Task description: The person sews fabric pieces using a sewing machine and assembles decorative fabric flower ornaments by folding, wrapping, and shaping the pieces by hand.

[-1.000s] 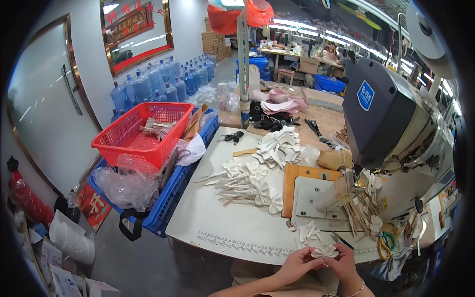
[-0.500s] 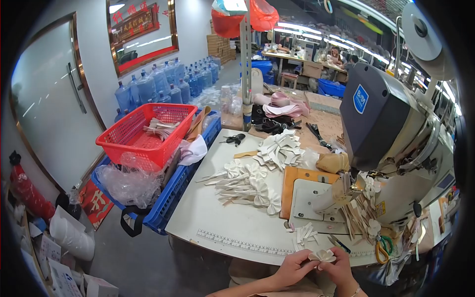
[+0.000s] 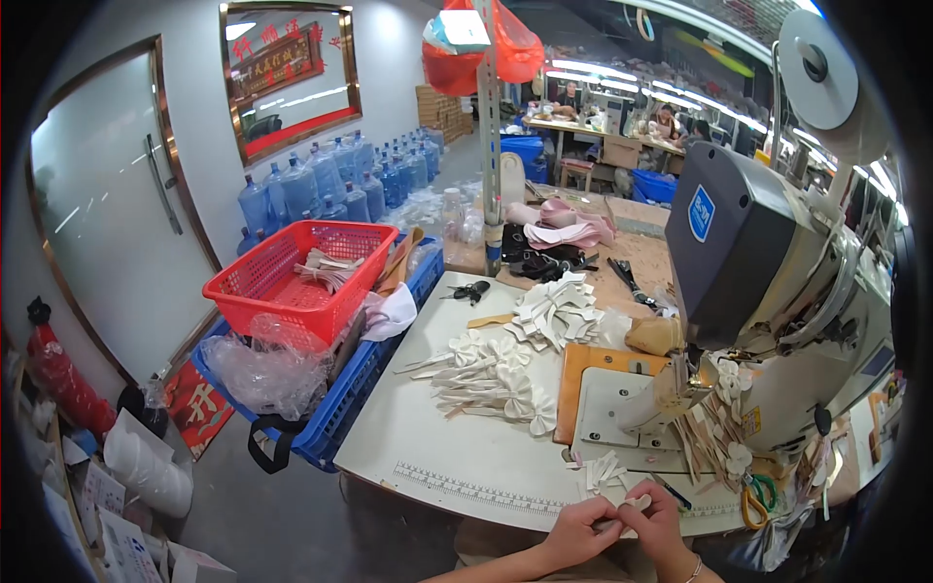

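Note:
At the front edge of the sewing table (image 3: 437,464), my left hand (image 3: 581,530) and my right hand (image 3: 658,525) meet with fingers pinched together. Between them is a small cream flower-shaped piece (image 3: 639,502), mostly covered by the fingers. Just beyond lie short white strips (image 3: 604,471) in a loose heap. A dark pair of snips (image 3: 671,489) rests behind my right hand, partly hidden. Farther back are a pile of white flower-shaped pieces with thin tails (image 3: 501,379) and a stack of white cut pieces (image 3: 556,313).
The sewing machine (image 3: 743,243) rises at the right, its bed (image 3: 603,394) near my hands. Scissors with orange and green handles (image 3: 755,503) lie right of them. Left of the table, a red basket (image 3: 292,301) sits on a blue crate (image 3: 374,364). People work in the background.
The flower-shaped piece was spread open and plainly visible; now it is turned and mostly hidden by my closing fingers. The view has shifted slightly, moving the scene right and down.

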Demonstrator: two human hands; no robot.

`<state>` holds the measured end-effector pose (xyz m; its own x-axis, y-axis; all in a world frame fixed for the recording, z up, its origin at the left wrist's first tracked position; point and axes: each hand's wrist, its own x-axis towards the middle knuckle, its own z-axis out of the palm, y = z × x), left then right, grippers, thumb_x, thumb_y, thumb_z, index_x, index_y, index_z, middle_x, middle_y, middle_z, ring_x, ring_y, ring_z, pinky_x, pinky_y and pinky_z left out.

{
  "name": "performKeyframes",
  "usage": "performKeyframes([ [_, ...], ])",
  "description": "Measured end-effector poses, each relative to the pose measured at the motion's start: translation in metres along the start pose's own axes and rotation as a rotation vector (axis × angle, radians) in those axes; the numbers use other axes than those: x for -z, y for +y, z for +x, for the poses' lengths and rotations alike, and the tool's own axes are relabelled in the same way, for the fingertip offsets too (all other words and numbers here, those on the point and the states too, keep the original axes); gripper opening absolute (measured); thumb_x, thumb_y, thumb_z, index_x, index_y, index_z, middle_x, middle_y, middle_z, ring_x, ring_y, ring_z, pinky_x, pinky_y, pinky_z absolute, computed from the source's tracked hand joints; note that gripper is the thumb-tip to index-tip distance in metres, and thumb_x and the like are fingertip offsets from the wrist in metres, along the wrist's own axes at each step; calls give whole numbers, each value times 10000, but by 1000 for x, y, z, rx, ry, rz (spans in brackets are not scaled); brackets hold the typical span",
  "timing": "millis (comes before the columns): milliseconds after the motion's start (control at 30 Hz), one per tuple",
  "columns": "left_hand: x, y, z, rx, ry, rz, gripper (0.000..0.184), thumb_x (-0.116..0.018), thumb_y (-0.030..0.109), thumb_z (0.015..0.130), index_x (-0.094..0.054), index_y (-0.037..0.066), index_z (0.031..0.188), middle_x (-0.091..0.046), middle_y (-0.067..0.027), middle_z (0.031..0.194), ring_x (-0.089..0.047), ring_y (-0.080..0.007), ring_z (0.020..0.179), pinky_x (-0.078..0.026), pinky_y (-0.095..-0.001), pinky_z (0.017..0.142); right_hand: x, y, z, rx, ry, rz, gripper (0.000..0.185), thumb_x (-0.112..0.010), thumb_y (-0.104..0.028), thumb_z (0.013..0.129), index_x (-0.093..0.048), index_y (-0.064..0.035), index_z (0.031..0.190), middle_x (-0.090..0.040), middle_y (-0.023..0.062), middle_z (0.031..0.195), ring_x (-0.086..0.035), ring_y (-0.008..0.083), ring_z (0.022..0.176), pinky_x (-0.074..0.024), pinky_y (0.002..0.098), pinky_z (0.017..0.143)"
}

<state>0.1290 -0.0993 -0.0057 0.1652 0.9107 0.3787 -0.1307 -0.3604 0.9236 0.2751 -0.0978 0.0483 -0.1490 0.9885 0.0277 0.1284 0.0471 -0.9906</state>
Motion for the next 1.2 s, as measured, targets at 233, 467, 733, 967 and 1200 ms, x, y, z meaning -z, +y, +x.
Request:
performKeyframes([
  [233, 6, 12, 1, 7, 30, 122, 116, -640, 43, 729, -544, -1, 681, -501, -86, 544, -458, -118, 477, -364, -279, 453, 13, 43, -4, -305, -167, 58, 282, -617, -125, 869, -501, -57, 1116, -575, 25, 940, -560, 95, 842, -467, 211, 705],
  [467, 1, 4, -8, 83, -44, -61, 107, -647, 89, 810, -585, 11, 851, -576, -42, 716, -508, -82, 647, -422, -233, 584, 10, 8, -14, -136, -83, 325, 367, -692, 77, 700, -522, -11, 1012, -590, 60, 922, -592, 137, 852, -513, 272, 741],
  [733, -2, 8, -7, 137, -100, -114, 54, -615, 57, 830, -595, 16, 859, -626, -24, 741, -560, -59, 685, -435, -205, 618, 20, 16, -21, -167, -100, 368, 295, -670, 47, 759, -526, 22, 1015, -623, 93, 875, -624, 159, 746, -531, 281, 677],
  [967, -4, 3, -8, 184, -161, -236, 67, -574, 30, 864, -568, -12, 916, -622, -38, 785, -580, -75, 723, -466, -207, 664, 20, 15, -21, -167, -93, 332, 274, -667, 29, 770, -528, 21, 1006, -628, 89, 858, -630, 156, 739, -532, 276, 682],
  [1200, -7, -2, -7, 182, -152, -287, 62, -571, 35, 867, -566, -13, 907, -602, -37, 775, -569, -73, 719, -458, -212, 648, 21, 21, -22, -160, -84, 309, 243, -662, 12, 783, -530, 26, 987, -630, 91, 846, -631, 154, 731, -528, 268, 672],
])
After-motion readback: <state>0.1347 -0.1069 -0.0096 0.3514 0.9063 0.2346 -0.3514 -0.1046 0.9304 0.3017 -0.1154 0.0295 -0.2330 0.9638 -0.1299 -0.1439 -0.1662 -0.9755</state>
